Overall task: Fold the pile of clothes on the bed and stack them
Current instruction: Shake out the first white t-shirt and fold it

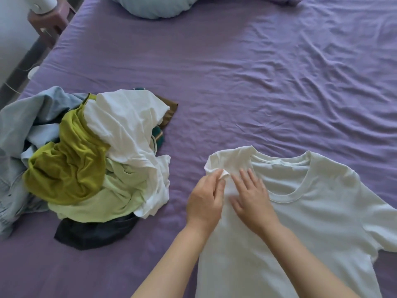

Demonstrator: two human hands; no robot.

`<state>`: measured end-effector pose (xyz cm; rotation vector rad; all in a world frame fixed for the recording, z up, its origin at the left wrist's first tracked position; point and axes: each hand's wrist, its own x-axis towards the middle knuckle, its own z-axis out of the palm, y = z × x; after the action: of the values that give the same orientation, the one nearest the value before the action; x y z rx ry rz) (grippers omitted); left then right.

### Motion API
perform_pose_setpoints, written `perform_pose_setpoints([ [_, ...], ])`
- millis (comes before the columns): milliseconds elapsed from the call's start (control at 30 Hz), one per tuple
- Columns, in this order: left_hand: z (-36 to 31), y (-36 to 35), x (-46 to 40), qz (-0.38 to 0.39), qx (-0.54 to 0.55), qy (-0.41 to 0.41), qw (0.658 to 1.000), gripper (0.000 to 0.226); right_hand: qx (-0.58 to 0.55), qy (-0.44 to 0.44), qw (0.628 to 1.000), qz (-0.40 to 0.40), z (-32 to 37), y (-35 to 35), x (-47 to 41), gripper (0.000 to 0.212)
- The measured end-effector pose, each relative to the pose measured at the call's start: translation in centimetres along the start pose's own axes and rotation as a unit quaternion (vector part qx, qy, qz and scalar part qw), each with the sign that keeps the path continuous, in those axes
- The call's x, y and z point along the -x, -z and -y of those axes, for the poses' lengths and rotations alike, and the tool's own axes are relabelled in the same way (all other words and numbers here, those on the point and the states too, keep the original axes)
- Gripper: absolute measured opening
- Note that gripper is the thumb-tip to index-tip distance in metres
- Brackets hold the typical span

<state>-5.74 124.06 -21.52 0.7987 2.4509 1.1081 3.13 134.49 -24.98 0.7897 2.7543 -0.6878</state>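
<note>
On bed [236, 82], T-shirt [311, 211] flat, collar pointing away

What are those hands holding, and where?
The left hand pinches the white T-shirt at its bunched sleeve edge; the right hand only rests flat on it.

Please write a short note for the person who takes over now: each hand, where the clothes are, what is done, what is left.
Left hand: pinches the bunched sleeve of the white T-shirt.
Right hand: fingers straight, pressing flat on the shirt beside the collar.
The T-shirt lies spread on the purple bed sheet, neckline away from you. Its other sleeve lies flat.
The pile of unfolded clothes is on the sheet to the left, apart from the shirt.
Done: one shirt laid out. No folded stack is visible.
Left: straighten the sleeve, fold this shirt, then fold the pile and stack everything.
</note>
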Motion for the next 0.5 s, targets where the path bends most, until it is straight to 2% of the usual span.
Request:
perform_pose_setpoints([
  [67, -0.9, -1.2, 0.8, 0.060, -0.009, 0.004, 0.998, 0.039, -0.031, -0.021, 0.996, -0.084, -2.1, 1.1, 2.5, 0.058],
  [167, -0.8, -3.0, 0.9, 0.069, -0.171, -0.032, 0.982, 0.052, -0.003, -0.018, 0.989, -0.144, -5.2, 1.7, 5.8, 0.054],
  [233, -0.2, -4.1, 0.6, 0.102, -0.263, -0.044, 0.958, 0.061, 0.037, 0.000, 0.989, -0.142, -6.8, 1.6, 7.0, 0.050],
  [300, 0.9, -5.2, 0.4, 0.183, -0.351, -0.011, 0.918, 0.064, 0.072, 0.016, 0.989, -0.127, -8.2, 1.6, 7.8, 0.050],
  [367, 2.1, -5.8, 0.1, 0.235, -0.404, 0.020, 0.884, 0.066, 0.103, 0.031, 0.990, -0.086, -9.3, 1.7, 8.3, 0.062],
  [433, 2.3, -6.0, -0.3, 0.255, -0.423, 0.041, 0.869, 0.077, 0.122, 0.048, 0.989, -0.064, -10.8, 1.9, 8.8, 0.069],
  [500, 1.0, -6.4, -0.6, 0.244, -0.447, 0.062, 0.858, 0.088, 0.123, 0.036, 0.989, -0.067, -12.6, 2.7, 9.4, 0.060],
])
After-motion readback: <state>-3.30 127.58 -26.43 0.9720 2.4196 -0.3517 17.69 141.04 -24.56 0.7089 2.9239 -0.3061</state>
